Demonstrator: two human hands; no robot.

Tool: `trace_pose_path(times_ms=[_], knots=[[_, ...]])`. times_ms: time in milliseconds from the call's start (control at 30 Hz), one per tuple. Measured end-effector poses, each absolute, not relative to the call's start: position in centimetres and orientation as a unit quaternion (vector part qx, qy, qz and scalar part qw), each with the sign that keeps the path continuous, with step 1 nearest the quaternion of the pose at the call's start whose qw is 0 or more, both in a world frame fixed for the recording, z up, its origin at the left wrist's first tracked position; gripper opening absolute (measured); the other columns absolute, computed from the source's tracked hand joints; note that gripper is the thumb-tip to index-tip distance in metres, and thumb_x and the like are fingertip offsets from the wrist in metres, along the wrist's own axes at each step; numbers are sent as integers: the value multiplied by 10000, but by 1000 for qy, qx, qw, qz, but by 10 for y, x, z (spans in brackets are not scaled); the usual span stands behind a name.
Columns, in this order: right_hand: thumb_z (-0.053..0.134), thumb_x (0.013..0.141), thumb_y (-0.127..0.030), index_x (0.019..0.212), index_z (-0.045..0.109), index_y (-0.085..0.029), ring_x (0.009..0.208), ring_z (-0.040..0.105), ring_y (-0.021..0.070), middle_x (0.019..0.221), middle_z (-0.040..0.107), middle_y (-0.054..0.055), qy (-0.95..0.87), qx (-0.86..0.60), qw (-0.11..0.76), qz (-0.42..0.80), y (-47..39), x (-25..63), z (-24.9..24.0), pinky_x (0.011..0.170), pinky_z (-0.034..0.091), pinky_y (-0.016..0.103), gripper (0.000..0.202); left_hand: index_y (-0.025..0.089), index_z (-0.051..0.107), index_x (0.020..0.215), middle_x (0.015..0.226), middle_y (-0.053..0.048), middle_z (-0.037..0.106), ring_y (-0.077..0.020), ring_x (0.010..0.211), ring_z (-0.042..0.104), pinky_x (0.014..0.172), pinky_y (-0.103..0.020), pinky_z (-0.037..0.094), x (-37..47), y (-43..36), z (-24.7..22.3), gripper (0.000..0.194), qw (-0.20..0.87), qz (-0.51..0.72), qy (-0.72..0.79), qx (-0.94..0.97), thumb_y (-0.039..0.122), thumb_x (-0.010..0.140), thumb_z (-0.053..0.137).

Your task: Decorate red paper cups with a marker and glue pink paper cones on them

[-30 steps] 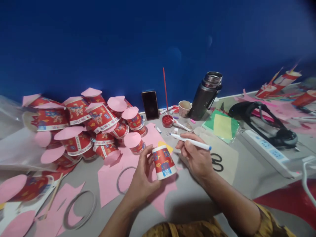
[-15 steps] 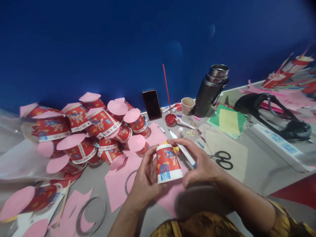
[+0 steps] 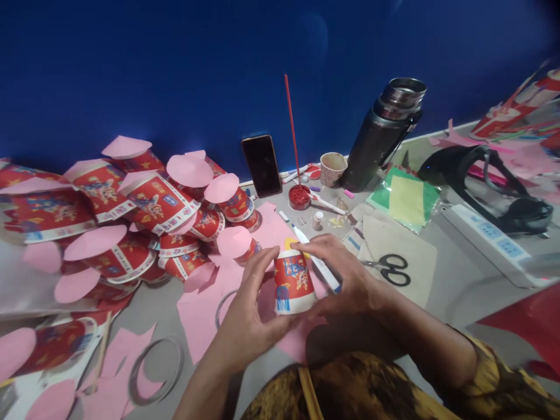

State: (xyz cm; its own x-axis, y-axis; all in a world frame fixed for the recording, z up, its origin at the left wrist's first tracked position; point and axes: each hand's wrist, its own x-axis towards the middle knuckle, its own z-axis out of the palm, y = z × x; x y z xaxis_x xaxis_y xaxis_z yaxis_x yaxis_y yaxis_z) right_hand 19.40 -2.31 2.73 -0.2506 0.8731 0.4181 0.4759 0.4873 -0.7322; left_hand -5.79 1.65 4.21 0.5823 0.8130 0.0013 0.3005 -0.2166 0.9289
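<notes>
Cups of red printed paper topped with pale pink paper discs lay heaped well to the left of the one cup in hand, and a flat grey ring rested to that cup's lower left. Nearer the cup came the person's left hand, curved around its left side, fingertips at the narrow end and thumb under the wide rim.

Between the two hands was the red paper cup with white bands and blue marks. It was held mouth-down, its long axis running away from the person's body, the narrow base farther off.

Just right of the cup, a slim white marker with a blue end slanted, its tip pointing away and leftward past the cup's base. To my eye, that slant mattered most: the tip was not aimed at the cup's printed wall.

The right hand pinched the marker under its fingers while its fingertips and thumb steadied the cup's right side. Right of both lay black-handled scissors.
</notes>
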Motion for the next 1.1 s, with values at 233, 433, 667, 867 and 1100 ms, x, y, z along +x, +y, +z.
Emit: trace_pose_path(times_ms=[233, 433, 667, 867, 1100], knots=[[780, 904, -595, 1477, 595, -309, 1222, 670, 314, 1388, 699, 131, -658, -454, 514, 309, -39, 192, 43, 995, 587, 472, 666, 359, 455, 1528, 1571, -83, 434, -348, 1493, 445, 1187, -506, 492, -50, 15, 43, 860, 454, 299, 385, 746, 128, 755, 753], [620, 1047, -330, 1129, 791, -254, 665, 655, 213, 752, 760, 45, -622, -418, 603, 273, -47, 191, 49, 631, 529, 367, 205, 320, 407, 1528, 1545, -107, 440, -363, 1504, 420, 1228, -557, 433, -47, 14, 30, 915, 396, 312, 388, 772, 41, 691, 648], [640, 992, -256, 925, 791, -235, 720, 717, 205, 815, 780, 41, -600, -556, 546, 178, -34, 203, 52, 655, 560, 324, 166, 336, 395, 1524, 1532, -110, 427, -361, 1499, 411, 1190, -582, 468, -45, 15, 20, 879, 366, 340, 392, 773, 73, 721, 636], [600, 963, -168, 1331, 659, -219, 1016, 719, 246, 1143, 758, 114, -772, -503, 354, 161, -26, 215, 21, 886, 599, 378, 376, 328, 417, 1539, 1554, -111, 430, -361, 1480, 445, 1198, -581, 473, -50, 14, 19, 868, 357, 369, 435, 740, 72, 739, 639], [624, 806, -127, 1521, 537, -202, 1213, 603, 340, 1369, 611, 174, -810, -551, 104, 170, -18, 217, 9, 1048, 550, 527, 725, 334, 455, 1525, 1541, -122, 462, -383, 1464, 482, 1172, -592, 510, -50, 13, 5, 875, 389, 392, 430, 714, 67, 722, 679]])
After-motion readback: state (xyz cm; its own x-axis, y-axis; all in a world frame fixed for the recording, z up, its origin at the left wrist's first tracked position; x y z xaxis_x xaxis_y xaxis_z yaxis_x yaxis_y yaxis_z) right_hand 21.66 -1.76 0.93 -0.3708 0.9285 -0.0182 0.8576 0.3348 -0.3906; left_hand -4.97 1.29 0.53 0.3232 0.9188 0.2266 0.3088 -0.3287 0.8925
